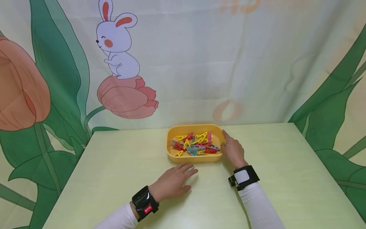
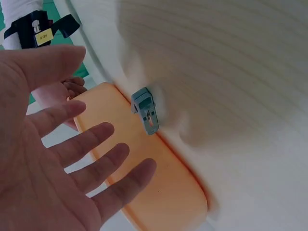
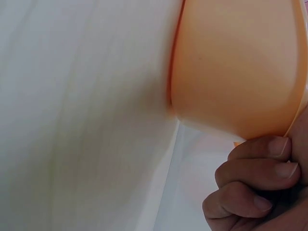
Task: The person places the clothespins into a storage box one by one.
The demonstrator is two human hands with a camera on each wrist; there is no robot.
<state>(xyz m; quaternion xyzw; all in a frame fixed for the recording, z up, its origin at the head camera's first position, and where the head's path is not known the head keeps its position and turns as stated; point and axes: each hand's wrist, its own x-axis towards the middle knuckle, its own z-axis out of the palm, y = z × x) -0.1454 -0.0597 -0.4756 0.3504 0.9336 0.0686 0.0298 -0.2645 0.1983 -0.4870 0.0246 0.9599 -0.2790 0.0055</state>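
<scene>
A yellow plastic basket (image 1: 195, 158) with several red, yellow, blue and grey clothespins (image 1: 201, 146) inside stands at the back of the table. My right hand (image 1: 233, 151) grips its right end, index finger up along the rim and the other fingers (image 3: 255, 173) curled under it. In front of the basket, a single grey-green clothespin (image 2: 146, 110) lies on the table. Just over this clothespin is my left hand (image 1: 172, 181), palm down with its fingers spread and nothing held; its fingers partly hide the clothespin in the head view.
The pale wooden table (image 1: 114, 165) ends just behind the basket. A printed curtain (image 1: 186, 63) with a rabbit and tulips hangs along that back edge. Both wrists wear black camera straps (image 1: 246, 176).
</scene>
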